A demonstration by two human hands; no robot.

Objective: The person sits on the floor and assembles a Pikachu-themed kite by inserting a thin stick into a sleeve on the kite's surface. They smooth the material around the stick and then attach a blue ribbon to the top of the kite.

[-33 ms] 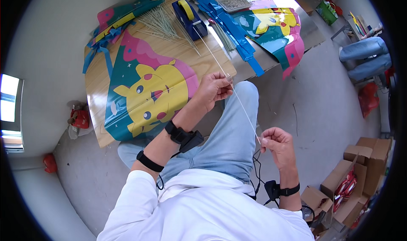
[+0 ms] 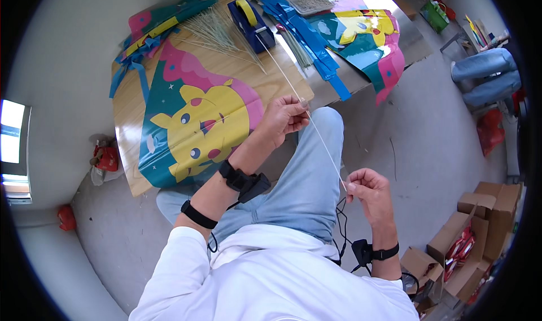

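A thin pale stick runs slantwise from the tape dispenser toward my lower right. My left hand pinches it partway along, just past the table's near corner. At its lower end my right hand grips it between thumb and fingertips, out over the floor. The stick's far end meets the blue tape dispenser with a yellow roll; whether tape sticks to it there I cannot tell. Left of my left hand, a glossy sheet with a yellow cartoon figure on green and pink lies flat.
Loose thin sticks lie fanned on the wooden table. Blue strips, a clear tub of small pieces and another printed sheet cover the metal table. Cardboard boxes stand at lower right. A person's legs show at right.
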